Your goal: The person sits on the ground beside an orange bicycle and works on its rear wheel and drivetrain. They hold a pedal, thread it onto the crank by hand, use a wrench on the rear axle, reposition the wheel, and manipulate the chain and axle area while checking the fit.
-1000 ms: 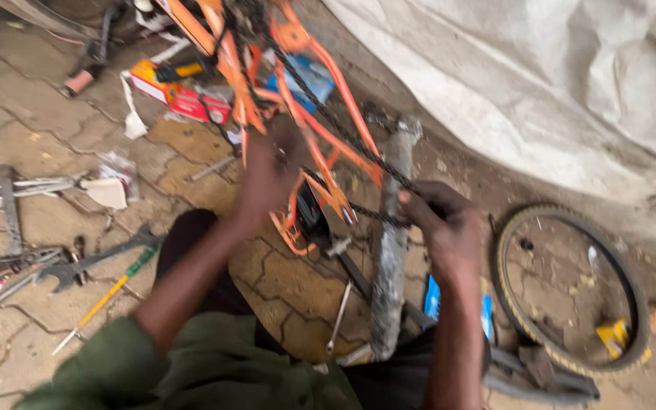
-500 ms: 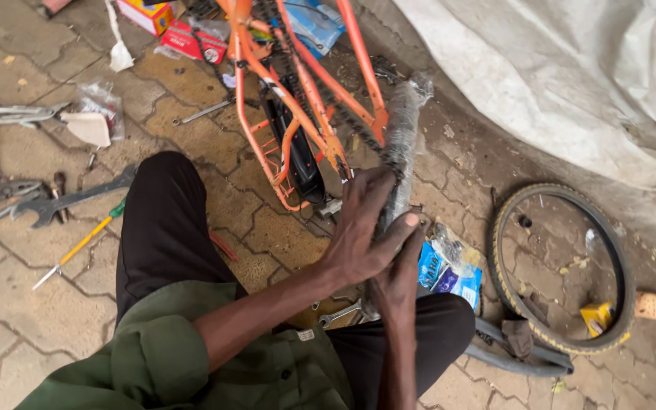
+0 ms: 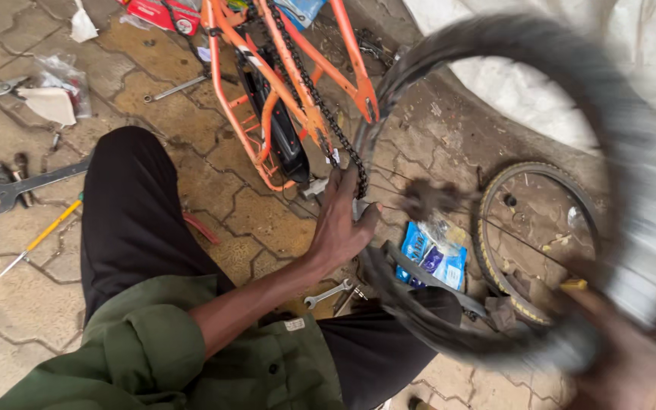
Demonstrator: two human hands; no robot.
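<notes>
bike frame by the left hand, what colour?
Orange; the bike frame shows clearly in the head view, just above the left hand.

The person wears a dark olive-green shirt of plain woven cloth, its front closed with small dark buttons. The left sleeve is rolled up into a thick cuff above the elbow, leaving the forearm bare down to the left hand. A small pale label is stitched near the hem. Loose black trousers cover both legs. The right hand shows only as a blur, with no glove or sleeve to make out.
</notes>
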